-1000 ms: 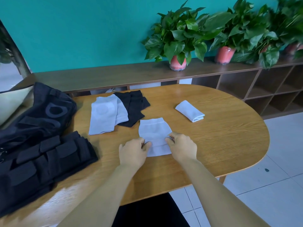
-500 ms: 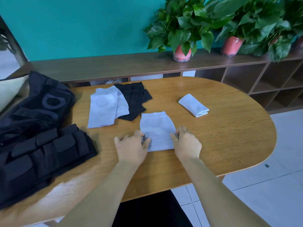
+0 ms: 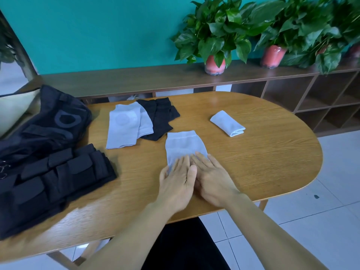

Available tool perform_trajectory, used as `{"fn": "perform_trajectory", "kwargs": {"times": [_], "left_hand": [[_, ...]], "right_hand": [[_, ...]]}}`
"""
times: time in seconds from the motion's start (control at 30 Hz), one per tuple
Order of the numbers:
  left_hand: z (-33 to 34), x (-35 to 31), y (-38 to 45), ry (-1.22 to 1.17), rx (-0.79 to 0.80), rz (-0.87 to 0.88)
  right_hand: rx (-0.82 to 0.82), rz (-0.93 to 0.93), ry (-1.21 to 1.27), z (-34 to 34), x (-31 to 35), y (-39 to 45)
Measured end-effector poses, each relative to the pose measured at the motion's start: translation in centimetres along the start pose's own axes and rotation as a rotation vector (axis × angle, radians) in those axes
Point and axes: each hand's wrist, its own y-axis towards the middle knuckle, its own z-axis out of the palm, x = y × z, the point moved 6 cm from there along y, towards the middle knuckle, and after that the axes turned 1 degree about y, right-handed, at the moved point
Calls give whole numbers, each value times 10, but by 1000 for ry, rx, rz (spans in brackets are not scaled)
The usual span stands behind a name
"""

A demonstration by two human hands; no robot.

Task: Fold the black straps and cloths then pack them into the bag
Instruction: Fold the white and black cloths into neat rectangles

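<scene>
Flattening a grey cloth (image 3: 183, 145) before folding

Left hand (image 3: 178, 179) and right hand (image 3: 211, 177) press flat, fingers straight, on its near end at the table's (image 3: 253, 162) front; next, I judge, fold it over (bag (image 3: 44, 125) waits far left).

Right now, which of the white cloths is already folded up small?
The small folded white cloth, lying alone on the right side of the table. The white cloth under the hands and the two white cloths by the black cloth lie flat.
</scene>
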Motion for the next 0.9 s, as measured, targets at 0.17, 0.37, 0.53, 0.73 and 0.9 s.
{"fn": "perform_trajectory", "kwargs": {"times": [0.17,0.37,0.53,0.73,0.9], "left_hand": [[15,13,-7,230,121,-20],[9,21,-2,351,84,-60],[-3,33,11,409,33,-7],[-19,41,30,445,23,164],[-27,44,39,417,25,260]], "right_hand": [[133,80,-20,9,-24,-13],[49,74,15,4,-21,-17],[-114,34,-11,3,-9,-29],[-241,-20,63,-7,10,-35],[-247,-25,97,0,17,-31]]}}
